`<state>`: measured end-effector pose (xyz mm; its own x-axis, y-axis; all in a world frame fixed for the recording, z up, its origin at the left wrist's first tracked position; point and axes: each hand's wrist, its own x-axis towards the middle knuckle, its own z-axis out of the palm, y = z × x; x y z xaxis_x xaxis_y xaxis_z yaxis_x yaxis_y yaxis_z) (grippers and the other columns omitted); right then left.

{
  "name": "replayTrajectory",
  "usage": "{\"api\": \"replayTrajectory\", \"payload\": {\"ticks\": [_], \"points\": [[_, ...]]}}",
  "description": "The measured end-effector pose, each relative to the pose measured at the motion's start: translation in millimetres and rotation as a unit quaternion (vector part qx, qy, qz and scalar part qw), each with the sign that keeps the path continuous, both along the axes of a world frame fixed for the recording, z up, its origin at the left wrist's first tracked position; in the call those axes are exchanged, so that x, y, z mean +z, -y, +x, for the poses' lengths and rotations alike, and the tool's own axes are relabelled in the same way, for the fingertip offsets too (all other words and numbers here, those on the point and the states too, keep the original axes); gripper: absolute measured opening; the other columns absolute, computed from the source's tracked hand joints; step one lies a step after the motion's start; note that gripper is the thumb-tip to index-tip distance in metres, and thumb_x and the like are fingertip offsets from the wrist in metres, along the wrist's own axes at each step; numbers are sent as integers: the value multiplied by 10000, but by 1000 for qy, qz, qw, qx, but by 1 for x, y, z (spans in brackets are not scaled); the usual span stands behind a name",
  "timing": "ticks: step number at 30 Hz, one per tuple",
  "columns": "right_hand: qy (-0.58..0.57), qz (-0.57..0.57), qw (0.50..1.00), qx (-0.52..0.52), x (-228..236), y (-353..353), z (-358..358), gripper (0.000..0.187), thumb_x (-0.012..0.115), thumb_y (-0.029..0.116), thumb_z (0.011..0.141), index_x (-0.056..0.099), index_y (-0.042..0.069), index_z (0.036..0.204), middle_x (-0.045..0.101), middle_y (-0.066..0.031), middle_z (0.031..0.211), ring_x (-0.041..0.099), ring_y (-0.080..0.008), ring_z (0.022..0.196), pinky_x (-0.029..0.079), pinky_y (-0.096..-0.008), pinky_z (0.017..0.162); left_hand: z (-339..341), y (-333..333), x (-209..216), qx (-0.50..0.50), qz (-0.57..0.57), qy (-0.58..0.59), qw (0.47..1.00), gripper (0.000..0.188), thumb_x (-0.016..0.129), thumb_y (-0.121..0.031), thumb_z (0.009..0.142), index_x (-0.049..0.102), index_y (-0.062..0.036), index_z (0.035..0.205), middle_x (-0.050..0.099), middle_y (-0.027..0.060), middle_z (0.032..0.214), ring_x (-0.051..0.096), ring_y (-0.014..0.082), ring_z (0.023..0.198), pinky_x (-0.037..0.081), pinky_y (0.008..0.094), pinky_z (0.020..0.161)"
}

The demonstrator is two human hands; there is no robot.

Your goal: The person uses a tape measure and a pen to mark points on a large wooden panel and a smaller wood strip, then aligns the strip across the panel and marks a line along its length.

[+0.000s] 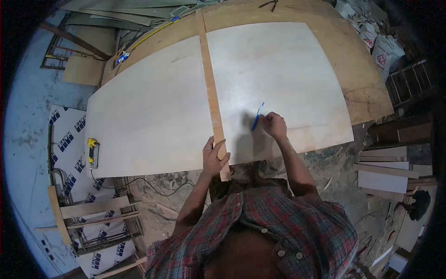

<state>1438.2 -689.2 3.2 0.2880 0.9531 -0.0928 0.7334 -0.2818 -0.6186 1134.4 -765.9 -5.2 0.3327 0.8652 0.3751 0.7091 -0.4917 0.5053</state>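
Note:
A long, narrow wooden strip lies across a large pale plywood sheet, running from the far edge to the near one. Near its close end, my left hand is closed around the strip, thumb on one side and fingers over the other. My right hand is above the sheet to the right of the strip, pinching a blue and white pen. The pen is tilted, its upper end pointing away from me. A dark shadow falls on the sheet below it.
A yellow power tool with a cord sits at the sheet's left edge. Beyond the sheet lie a yellow tape measure and pliers on a brown board. Offcuts are stacked at right; a metal-framed rack stands at left.

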Motion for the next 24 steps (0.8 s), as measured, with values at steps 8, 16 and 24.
{"api": "replayTrajectory", "payload": {"ticks": [8,16,24], "points": [[-13,-133,989,67,6,-32,-4,612,616,693,820,735,93,847,734,-144,877,722,-340,860,567,-456,791,5,12,-3,37,-77,15,996,604,817,-271,788,625,-119,1341,444,297,1442,437,440,1315,374,513,1083],[41,-92,993,69,-6,-34,0,369,691,476,829,735,114,889,734,-124,891,705,-351,871,558,-469,799,1,9,-9,57,-102,-9,993,615,830,-267,772,633,-145,1342,451,275,1444,429,428,1328,378,509,1068],[-74,-124,985,98,-14,-46,15,323,711,334,870,651,39,751,668,-94,638,667,-231,556,533,-385,579,-1,4,-15,62,-105,41,992,618,831,-223,695,675,-152,1289,478,247,1434,463,421,1312,383,496,1074]]}}
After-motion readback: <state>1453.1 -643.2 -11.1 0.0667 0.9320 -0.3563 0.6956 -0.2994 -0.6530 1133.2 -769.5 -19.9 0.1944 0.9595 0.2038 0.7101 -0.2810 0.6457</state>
